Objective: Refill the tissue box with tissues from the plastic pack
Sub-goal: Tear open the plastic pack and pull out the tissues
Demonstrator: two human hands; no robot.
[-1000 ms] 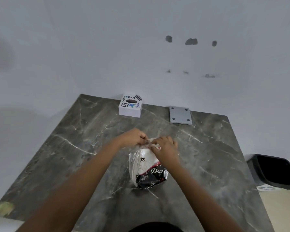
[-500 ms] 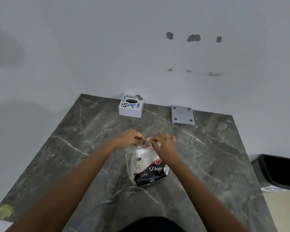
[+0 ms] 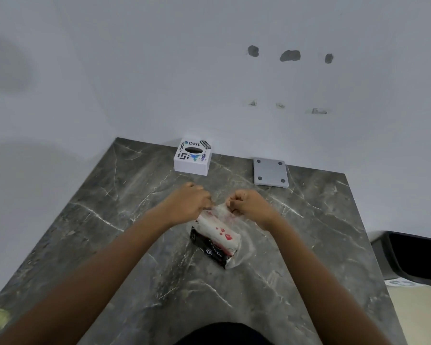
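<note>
On marble table (image 3: 135,245), both hands, left hand (image 3: 188,204) & right hand (image 3: 250,204), pinched on plastic pack (image 3: 218,239); fingertips hidden.

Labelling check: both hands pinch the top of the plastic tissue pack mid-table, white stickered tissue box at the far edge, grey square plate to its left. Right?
One error: in the head view the grey square plate lies to the right of the white stickered tissue box, not its left. Left hand and right hand do pinch the plastic tissue pack.

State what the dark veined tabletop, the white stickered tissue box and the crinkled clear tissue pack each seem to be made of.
Dark veined tabletop: polished marble or a marble-look slab, judging by pale veins and soft sheen.
White stickered tissue box: matte plastic, perhaps; smooth sides, rounded corners.
Crinkled clear tissue pack: thin glossy plastic film, wrinkled, see-through at the edges.
</note>
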